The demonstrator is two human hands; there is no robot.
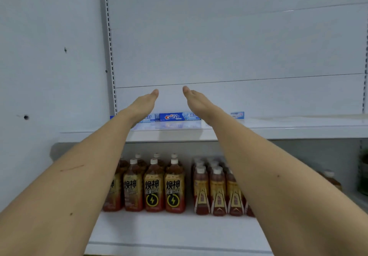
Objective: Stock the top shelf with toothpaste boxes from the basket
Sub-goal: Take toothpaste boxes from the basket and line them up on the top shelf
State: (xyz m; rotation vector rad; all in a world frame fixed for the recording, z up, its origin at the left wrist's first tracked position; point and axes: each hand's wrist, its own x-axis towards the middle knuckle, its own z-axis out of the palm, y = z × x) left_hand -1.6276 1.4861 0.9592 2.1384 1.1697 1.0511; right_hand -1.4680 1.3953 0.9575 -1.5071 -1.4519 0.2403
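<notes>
Blue-and-white cardboard toothpaste boxes (175, 116) lay in a row at mid-frame, along the back of the white metal top shelf (278, 128). I saw left hand (144, 104) and right hand (197, 101) raised above them, fingers straight, apart, holding nothing. Brown drink bottles (159, 184) stood below.

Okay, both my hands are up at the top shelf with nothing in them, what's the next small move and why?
Probably draw both hands back and down toward the basket, which is out of view. The left hand and right hand are open and hold nothing, a row of toothpaste boxes already lies at the back of the top shelf, and its right stretch looks bare.
</notes>
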